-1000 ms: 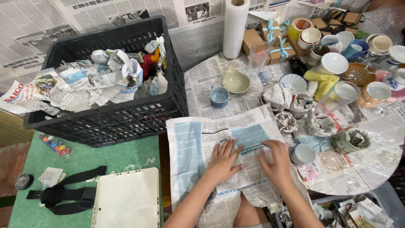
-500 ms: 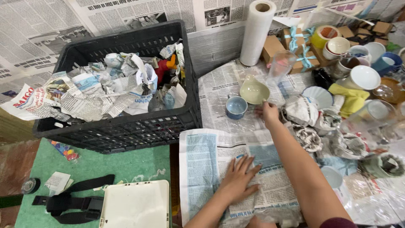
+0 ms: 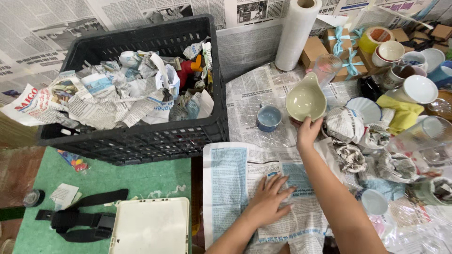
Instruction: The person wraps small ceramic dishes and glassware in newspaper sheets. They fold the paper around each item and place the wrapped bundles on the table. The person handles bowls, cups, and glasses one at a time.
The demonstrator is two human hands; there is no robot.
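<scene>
Right hand [image 3: 308, 131] covers the pale green bowl's [image 3: 306, 99] near rim.

— What sits at the left?
— A black crate [image 3: 141, 136] stuffed with crumpled newspaper, above a white lid [image 3: 150, 228] and black strap [image 3: 80, 216].
— And behind?
— A paper towel roll [image 3: 296, 35], a blue cup [image 3: 269, 117].

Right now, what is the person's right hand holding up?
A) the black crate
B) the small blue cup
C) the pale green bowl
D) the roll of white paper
C: the right hand grips the pale green bowl by its lower rim and tilts it above the table, while the left hand lies flat on the newspaper sheet.
</scene>
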